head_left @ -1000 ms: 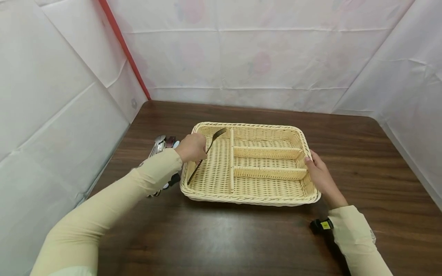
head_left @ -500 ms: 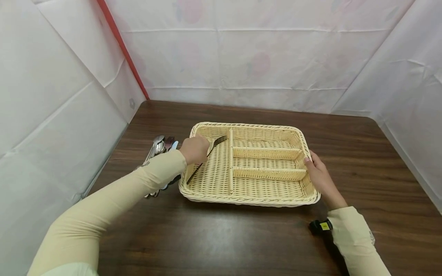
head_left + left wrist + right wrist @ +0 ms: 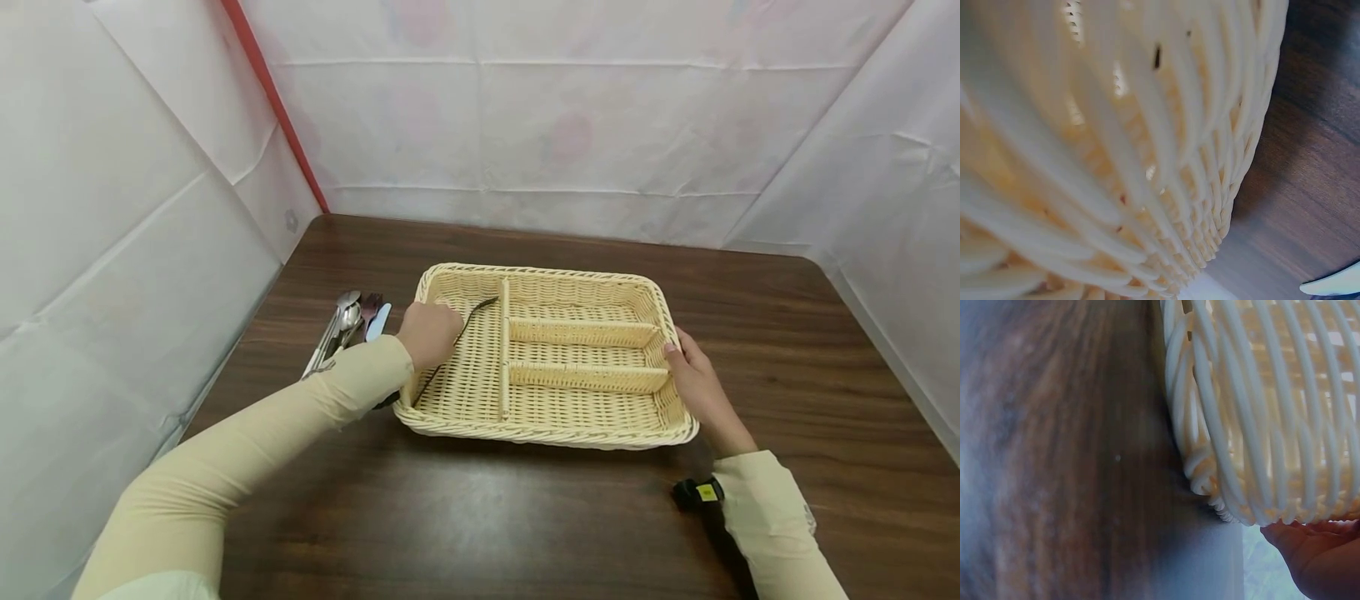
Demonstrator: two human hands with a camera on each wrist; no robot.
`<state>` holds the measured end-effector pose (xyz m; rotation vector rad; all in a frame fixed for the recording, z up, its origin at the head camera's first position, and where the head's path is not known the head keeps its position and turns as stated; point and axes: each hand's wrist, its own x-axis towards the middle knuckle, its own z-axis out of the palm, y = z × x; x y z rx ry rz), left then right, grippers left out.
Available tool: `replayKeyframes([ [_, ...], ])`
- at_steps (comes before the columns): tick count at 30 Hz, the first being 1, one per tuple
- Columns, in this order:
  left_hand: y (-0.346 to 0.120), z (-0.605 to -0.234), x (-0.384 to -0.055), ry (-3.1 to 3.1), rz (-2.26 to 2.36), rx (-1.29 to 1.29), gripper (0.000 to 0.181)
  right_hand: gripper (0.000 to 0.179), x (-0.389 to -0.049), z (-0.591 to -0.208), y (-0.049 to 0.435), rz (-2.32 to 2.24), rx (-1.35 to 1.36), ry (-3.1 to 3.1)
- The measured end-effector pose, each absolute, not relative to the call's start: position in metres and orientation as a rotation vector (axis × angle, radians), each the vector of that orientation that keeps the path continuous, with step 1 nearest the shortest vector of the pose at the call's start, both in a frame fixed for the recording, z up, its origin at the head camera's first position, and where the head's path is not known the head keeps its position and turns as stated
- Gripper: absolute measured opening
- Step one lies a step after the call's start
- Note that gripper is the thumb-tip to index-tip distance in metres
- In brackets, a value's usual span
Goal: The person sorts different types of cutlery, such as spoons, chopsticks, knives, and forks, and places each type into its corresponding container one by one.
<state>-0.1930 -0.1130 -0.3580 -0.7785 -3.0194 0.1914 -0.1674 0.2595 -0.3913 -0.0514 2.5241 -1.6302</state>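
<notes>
A cream woven basket [image 3: 592, 436] with several compartments stands on the table, its long left section reaching from front to back. In that section my left hand [image 3: 431, 333] holds a dark metal fork [image 3: 467, 323], tines toward the back divider and handle end near the front left corner. Its fingers are mostly hidden in the head view. My right hand [image 3: 697, 383] grips the basket's right rim, thumb over the edge. The left wrist view is filled by the basket's wall [image 3: 1166, 125], without the hand. In the right wrist view, fingers of the right hand [image 3: 1322, 553] touch the weave.
Left of the basket lie metal spoons [image 3: 348, 312], a purplish fork [image 3: 371, 307] and a light blue knife [image 3: 378, 322], partly behind the left sleeve. Something black [image 3: 386, 401] shows below that sleeve. White sheeting [image 3: 585, 125] walls in the brown table [image 3: 480, 517].
My left hand has shifted slightly right and toward me, deeper over the left compartment. The fork's tines have come a little nearer and turned more sideways. My right hand stays on the rim.
</notes>
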Motion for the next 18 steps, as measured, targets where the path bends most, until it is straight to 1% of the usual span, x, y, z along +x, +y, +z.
replayKeyframes([
  [5,-0.12,-0.353,-0.192,-3.095,-0.067,-0.732,0.045,0.057,-0.166,-0.39,0.26,-1.612,-0.035,2.516],
  [8,-0.127,-0.339,-0.189,-3.135,-0.299,-0.648,0.046,0.057,-0.165,-0.392,0.26,-1.602,-0.038,2.509],
  [11,-0.142,-0.321,-0.184,-3.115,-0.411,-0.549,0.041,0.057,-0.165,-0.392,0.26,-1.603,-0.053,2.508],
  [14,-0.165,-0.31,-0.181,-3.098,-0.42,-0.438,0.029,0.057,-0.165,-0.39,0.26,-1.63,-0.063,2.49],
  [17,-0.19,-0.311,-0.179,-3.135,-0.385,-0.324,0.02,0.056,-0.166,-0.388,0.26,-1.649,-0.065,2.479],
  [18,-0.197,-0.313,-0.178,-3.158,-0.372,-0.293,0.02,0.056,-0.166,-0.388,0.26,-1.652,-0.064,2.479],
])
